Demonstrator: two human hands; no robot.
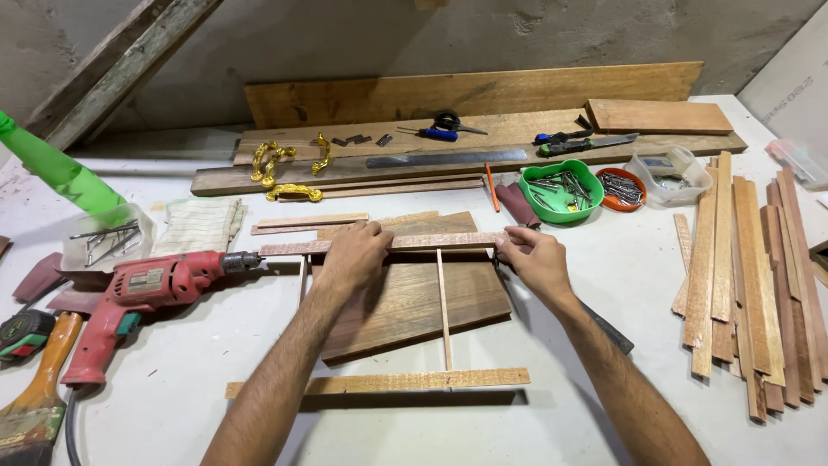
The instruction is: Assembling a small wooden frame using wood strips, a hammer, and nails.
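Nearest me lies a loose wooden strip [379, 381]. A thin stick [443, 306] runs from it to the slat [388, 244] across the dark board [405, 302]. My left hand [354, 255] presses flat on that slat; my right hand [535, 255] pinches its end. A red drill [147, 289] lies left. Farther off, a green bowl [561, 192] holds screws and an orange dish [621, 190] holds nails.

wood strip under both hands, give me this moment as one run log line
left hand flat on wood strip | right hand pinching its right end | strip lies across board | red drill lies left
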